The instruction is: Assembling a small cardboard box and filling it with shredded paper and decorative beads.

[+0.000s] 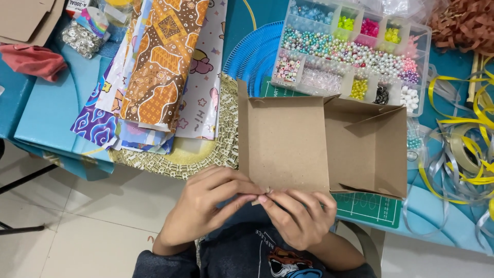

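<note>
A brown cardboard box (329, 144) lies open and partly folded at the table's near edge, its left panel flat and its right part forming a shallow tray. My left hand (208, 206) and my right hand (298, 216) meet just below the box's front edge. Their fingertips pinch a small cardboard flap (260, 195) of the box between them. Both hands hang over the table edge, above my lap.
A clear compartment case of coloured beads (355, 51) stands behind the box. Patterned wrapping sheets (154, 77) are stacked to the left on a woven round mat (206, 154). Yellow and silver ribbons (463, 144) tangle on the right. A green cutting mat (370, 208) lies beneath the box.
</note>
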